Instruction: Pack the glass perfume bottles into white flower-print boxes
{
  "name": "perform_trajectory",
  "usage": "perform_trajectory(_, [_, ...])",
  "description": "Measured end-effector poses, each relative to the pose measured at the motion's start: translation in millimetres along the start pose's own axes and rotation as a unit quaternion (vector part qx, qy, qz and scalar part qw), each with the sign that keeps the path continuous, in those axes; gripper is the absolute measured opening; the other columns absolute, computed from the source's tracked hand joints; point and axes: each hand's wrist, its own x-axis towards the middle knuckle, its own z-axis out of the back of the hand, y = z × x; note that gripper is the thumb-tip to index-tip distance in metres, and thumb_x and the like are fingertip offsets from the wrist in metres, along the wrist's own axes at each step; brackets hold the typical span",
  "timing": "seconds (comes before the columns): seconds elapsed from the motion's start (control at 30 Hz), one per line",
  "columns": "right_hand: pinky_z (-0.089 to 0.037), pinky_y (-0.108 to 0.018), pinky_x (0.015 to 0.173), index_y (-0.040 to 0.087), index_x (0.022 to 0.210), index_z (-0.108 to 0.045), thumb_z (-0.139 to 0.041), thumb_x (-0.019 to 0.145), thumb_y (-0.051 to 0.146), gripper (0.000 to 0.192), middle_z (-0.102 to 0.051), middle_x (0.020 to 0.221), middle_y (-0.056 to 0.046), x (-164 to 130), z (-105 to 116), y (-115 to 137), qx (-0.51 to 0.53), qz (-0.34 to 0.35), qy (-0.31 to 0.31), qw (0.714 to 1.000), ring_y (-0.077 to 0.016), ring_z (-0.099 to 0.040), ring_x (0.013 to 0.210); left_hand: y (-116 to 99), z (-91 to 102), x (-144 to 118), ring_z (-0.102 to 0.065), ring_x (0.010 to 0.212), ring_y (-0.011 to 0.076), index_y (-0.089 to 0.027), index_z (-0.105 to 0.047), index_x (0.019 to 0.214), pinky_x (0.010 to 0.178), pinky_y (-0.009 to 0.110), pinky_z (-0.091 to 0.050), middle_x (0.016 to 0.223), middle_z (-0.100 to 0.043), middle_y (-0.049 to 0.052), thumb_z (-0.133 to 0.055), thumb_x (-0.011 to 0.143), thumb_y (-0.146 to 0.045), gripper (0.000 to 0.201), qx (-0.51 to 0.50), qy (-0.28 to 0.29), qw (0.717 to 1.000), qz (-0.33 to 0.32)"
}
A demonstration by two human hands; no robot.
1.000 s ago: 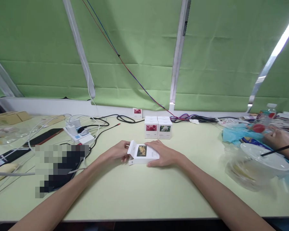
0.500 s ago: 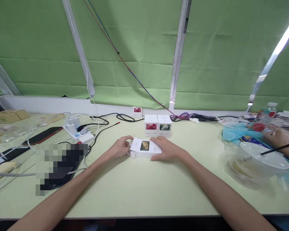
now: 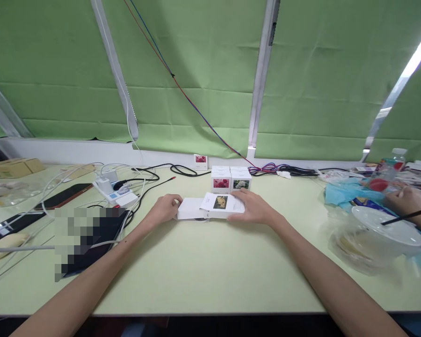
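Item: white carton with a yellow-flower picture (image 3: 224, 203), lying picture-up near the middle of the tabletop (image 3: 210, 271), just in front of the boxed stock.

Item: plain white inner box (image 3: 192, 207), protruding from the carton's left end; its far portion is hidden within.

Left hand (image 3: 164, 209): fingers curled close about the inner box's outer end, apparently because that end offers the free grip. Its exact fingertip contact is hard to make out from here.

Right hand (image 3: 257, 208): half open, spread over the carton's right end, thumb on the near side, fingers on the far side; likely so to brace the sleeve opposite the left's hold.

Item: block of white boxes (image 3: 221, 184), two abreast, upright, pictures facing the person, presumably for easy reading.

Item: single small box (image 3: 200, 162), standing apart at the wall.

Left side: white power strip (image 3: 108, 191) amid cables.

Right side: lidded bowl (image 3: 386, 229) with black straw (image 3: 407, 216); beyond, another person's hand (image 3: 410, 202).
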Motion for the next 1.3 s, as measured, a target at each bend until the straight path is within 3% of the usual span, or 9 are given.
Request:
perform_trajectory(0.1, [-0.049,-0.038,0.081,0.021,0.138,-0.057,-0.072,0.08,0.06,0.071,-0.063,0.111,-0.011,-1,5,0,0.009,0.024,-0.036,0.999,-0.0265,-0.061,0.096,2,-2.7,0,-0.066,0.076,0.0222,-0.022,-0.074,0.094,0.072,0.03,-0.048,0.088,-0.073,0.005,-0.054,0.076,-0.023,0.027,0.013,-0.035,0.999,-0.009])
perform_trajectory(0.27, [-0.052,-0.042,0.085,0.02,0.144,-0.051,-0.07,0.082,0.061,0.076,-0.061,0.124,-0.015,-1,3,2,0.023,0.044,-0.101,0.994,-0.0298,-0.061,0.104,-3,-8.9,-4,-0.066,0.089,0.0261,-0.018,-0.072,0.102,0.081,0.037,-0.051,0.096,-0.071,0.01,-0.049,0.084,-0.021,0.029,0.017,-0.076,0.997,-0.03])
perform_trajectory(0.47, [-0.05,-0.051,0.1,0.018,0.155,-0.035,-0.071,0.081,0.062,0.093,-0.053,0.145,-0.019,2,-15,12,0.02,0.079,-0.091,0.993,-0.037,-0.053,0.128,-36,-4.7,-25,-0.064,0.106,0.0231,-0.017,-0.069,0.108,0.094,0.038,-0.051,0.11,-0.067,0.01,-0.036,0.094,-0.018,0.036,-0.106,-0.248,0.946,-0.177])
perform_trajectory(0.6, [-0.046,-0.053,0.106,0.021,0.156,-0.03,-0.064,0.087,0.065,0.089,-0.05,0.149,-0.017,2,-18,20,0.055,0.087,-0.086,0.991,-0.0362,-0.047,0.136,-54,-4.2,-41,-0.059,0.123,0.0236,-0.019,-0.067,0.12,0.107,0.039,-0.048,0.129,-0.064,0.01,-0.046,0.098,-0.029,0.032,-0.107,-0.191,0.92,-0.326])
perform_trajectory(0.73, [-0.044,-0.052,0.108,0.019,0.154,-0.033,-0.056,0.092,0.064,0.08,-0.05,0.143,-0.019,1,-17,26,0.103,0.107,-0.104,0.983,-0.0337,-0.047,0.133,-56,-12.3,-43,-0.044,0.144,0.0279,-0.024,-0.051,0.146,0.125,0.05,-0.029,0.152,-0.052,0.01,-0.064,0.091,-0.037,0.058,-0.013,-0.13,0.904,-0.408])
perform_trajectory(0.83, [-0.045,-0.051,0.109,0.02,0.151,-0.037,-0.051,0.094,0.064,0.074,-0.047,0.141,-0.018,2,-20,27,0.165,0.104,-0.13,0.972,-0.0311,-0.048,0.131,-51,-17.2,-39,-0.046,0.144,0.0243,-0.028,-0.046,0.15,0.125,0.052,-0.029,0.152,-0.053,0.006,-0.054,0.098,-0.03,0.053,0.001,-0.126,0.906,-0.403])
perform_trajectory(0.93, [-0.054,-0.045,0.095,0.022,0.148,-0.038,-0.04,0.099,0.064,0.064,-0.051,0.136,-0.016,5,-24,27,0.259,0.038,-0.156,0.953,-0.0259,-0.061,0.113,-46,-17.5,-35,-0.048,0.142,0.0226,-0.031,-0.046,0.15,0.124,0.051,-0.033,0.152,-0.054,0.004,-0.049,0.101,-0.027,0.05,-0.017,-0.15,0.91,-0.386])
perform_trajectory(1.1, [-0.055,-0.031,0.053,0.023,0.136,-0.038,-0.048,0.095,0.062,0.058,-0.063,0.081,0.001,9,-30,29,0.443,-0.066,-0.091,0.89,-0.0156,-0.063,0.058,-44,-16.6,-34,-0.047,0.144,0.0234,-0.031,-0.051,0.147,0.122,0.05,-0.039,0.151,-0.054,0.004,-0.05,0.1,-0.025,0.047,-0.035,-0.174,0.903,-0.391])
perform_trajectory(1.3, [-0.055,-0.031,0.054,0.025,0.12,-0.041,-0.063,0.085,0.054,0.051,-0.063,0.071,0.006,12,-31,31,0.568,-0.07,-0.088,0.815,-0.0149,-0.062,0.057,-44,-20.5,-33,-0.047,0.144,0.0237,-0.03,-0.052,0.147,0.122,0.05,-0.039,0.15,-0.055,0.004,-0.051,0.099,-0.024,0.048,-0.043,-0.165,0.908,-0.382])
